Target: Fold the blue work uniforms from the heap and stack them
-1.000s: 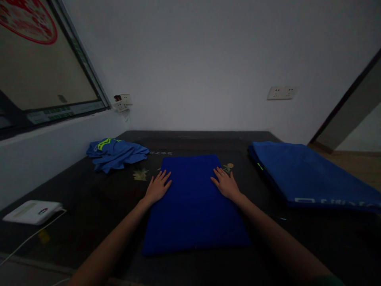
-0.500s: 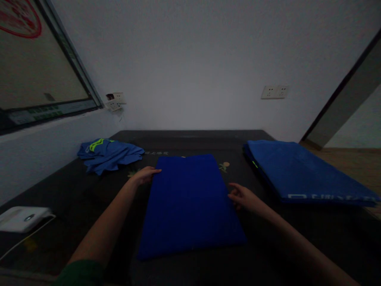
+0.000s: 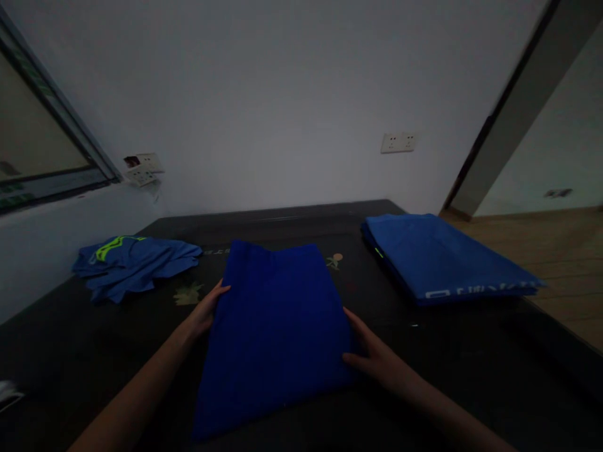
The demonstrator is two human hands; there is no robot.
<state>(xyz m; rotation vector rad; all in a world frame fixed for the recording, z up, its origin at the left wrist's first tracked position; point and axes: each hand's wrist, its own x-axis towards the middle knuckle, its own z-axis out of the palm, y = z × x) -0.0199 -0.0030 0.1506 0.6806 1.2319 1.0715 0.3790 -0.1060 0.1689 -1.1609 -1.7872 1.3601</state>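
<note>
A folded dark-blue cloth (image 3: pixel 276 333) lies over the middle of the black table (image 3: pixel 264 223), its far left corner a little raised. My left hand (image 3: pixel 207 309) grips its left edge, thumb on top and the other fingers hidden beneath or behind it. At the right edge, my right hand (image 3: pixel 372 351) holds the cloth, with thumb and forefinger showing on its upper side and the rest out of sight.
A crumpled blue garment with yellow-green stripes (image 3: pixel 136 263) lies at the left. A stack of folded blue garments (image 3: pixel 447 257) sits at the right. Part of a white object (image 3: pixel 8 392) shows at the left edge. Wall sockets (image 3: pixel 398 142) are behind the table.
The view has turned to the right. My right hand, earlier beside the cloth with bent fingers, has closed on its right edge. The cloth has tilted slightly and its far edge now dips.
</note>
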